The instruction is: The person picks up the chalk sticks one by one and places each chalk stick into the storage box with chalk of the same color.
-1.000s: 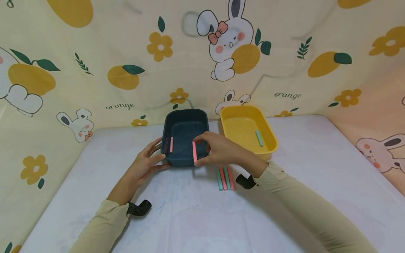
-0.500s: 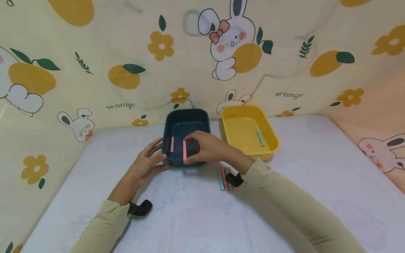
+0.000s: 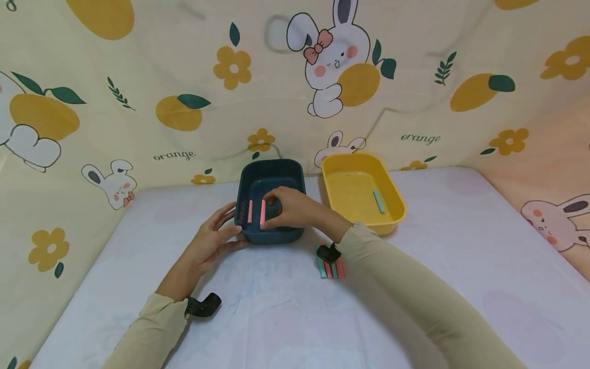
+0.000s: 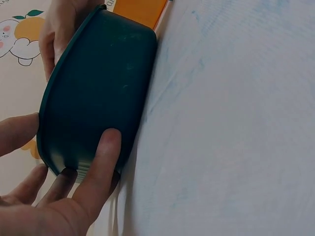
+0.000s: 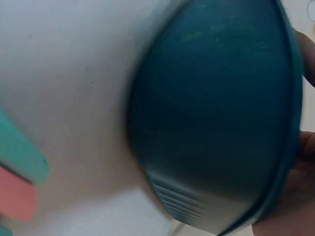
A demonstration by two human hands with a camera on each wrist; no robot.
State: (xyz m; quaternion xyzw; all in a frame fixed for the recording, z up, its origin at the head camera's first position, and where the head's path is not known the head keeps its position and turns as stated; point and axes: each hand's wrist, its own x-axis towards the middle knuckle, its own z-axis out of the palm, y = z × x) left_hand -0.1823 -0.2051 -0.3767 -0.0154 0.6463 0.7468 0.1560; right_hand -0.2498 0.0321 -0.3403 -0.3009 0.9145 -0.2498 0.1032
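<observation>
My right hand (image 3: 295,207) pinches a pink stick of chalk (image 3: 263,212) between thumb and fingertips, over the inside of a dark blue-green bin (image 3: 273,237). Another pink chalk (image 3: 250,211) lies in that bin by its left wall, beside the held one. At the bin's near left corner, my left hand (image 3: 214,241) grips it from outside. In the left wrist view one finger (image 4: 109,145) presses the bin's outer wall while others bend round the corner. The right wrist view mostly shows the bin's outer wall (image 5: 211,108), which hides the held chalk.
To the right stands a yellow bin (image 3: 348,187) with one teal chalk (image 3: 379,201) inside. Several teal and pink chalks (image 3: 330,270) lie in a row on the white cloth in front, partly covered by the black right wrist camera (image 3: 329,253). A printed fabric wall rises behind.
My right hand has carried the pink chalk leftward and slightly farther away, from the dark bin's near right part toward the chalk inside. The left hand keeps its place at the corner.
</observation>
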